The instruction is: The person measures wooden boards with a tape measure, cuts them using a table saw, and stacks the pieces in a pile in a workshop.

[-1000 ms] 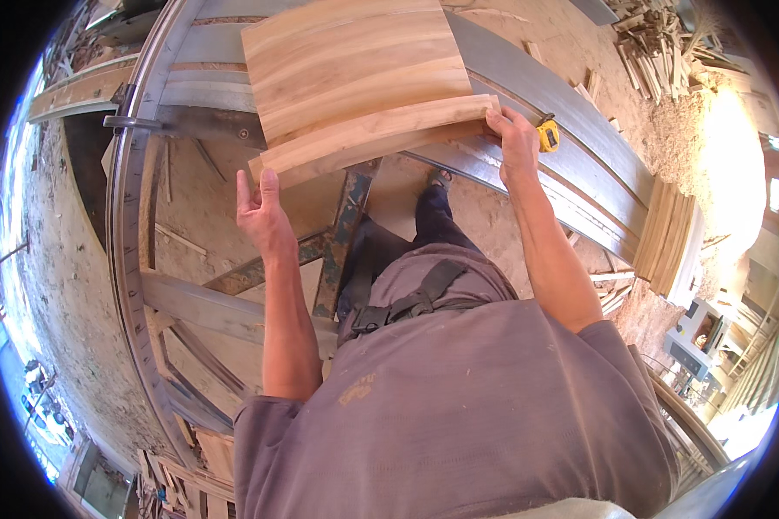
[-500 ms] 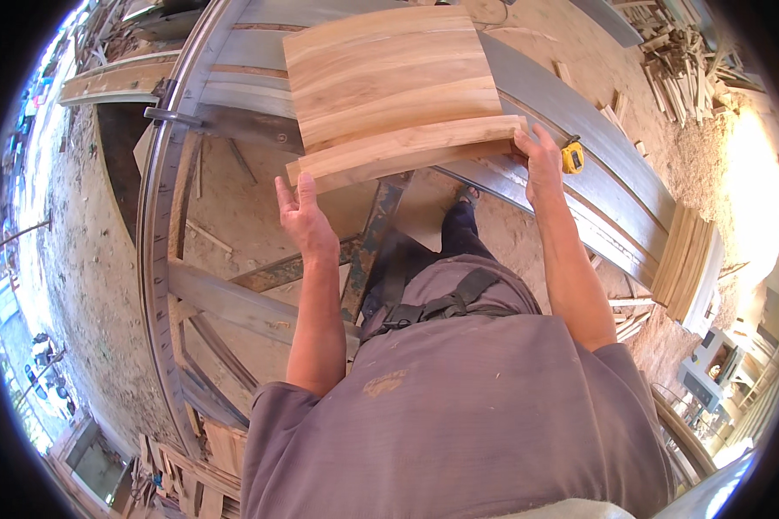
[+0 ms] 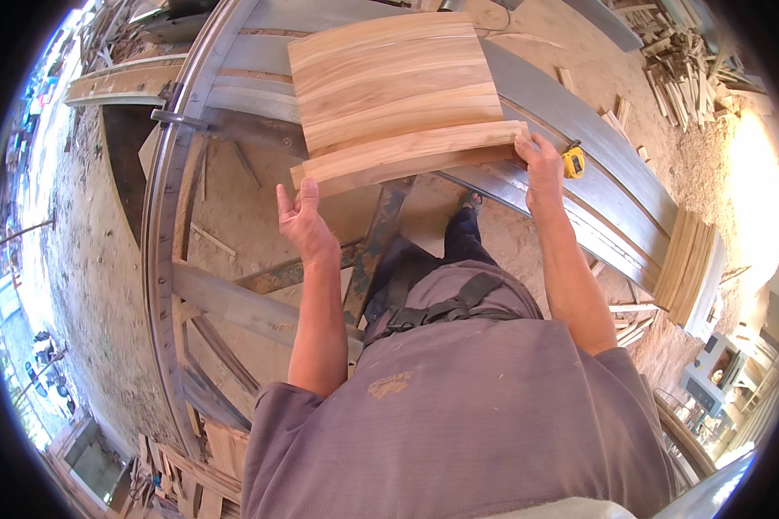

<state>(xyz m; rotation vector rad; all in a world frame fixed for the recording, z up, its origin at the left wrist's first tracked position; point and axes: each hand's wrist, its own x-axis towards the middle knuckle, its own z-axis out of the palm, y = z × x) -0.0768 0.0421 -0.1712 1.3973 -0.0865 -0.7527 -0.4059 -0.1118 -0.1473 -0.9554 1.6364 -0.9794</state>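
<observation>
A pale wooden plank (image 3: 411,151) lies crosswise along the near edge of a panel of several boards laid side by side (image 3: 394,78). My left hand (image 3: 309,229) is at the plank's left end, thumb against its corner and forefinger stretched out beyond it. At the other end, my right hand (image 3: 544,177) grips the plank with the thumb on its top; the remaining fingers are partly hidden. Just right of that hand a yellow tape measure (image 3: 573,162) sits on a metal rail.
Long grey metal rails (image 3: 580,112) run under the panel toward the right, where a stack of wooden strips (image 3: 685,259) rests. A curved-looking metal beam with a clamp (image 3: 179,118) stands at left. Wood scraps (image 3: 679,86) are piled at the far right.
The plank and panel sit slightly lower and further right in the picture, as do both hands and the surroundings. The hold on the plank looks the same.
</observation>
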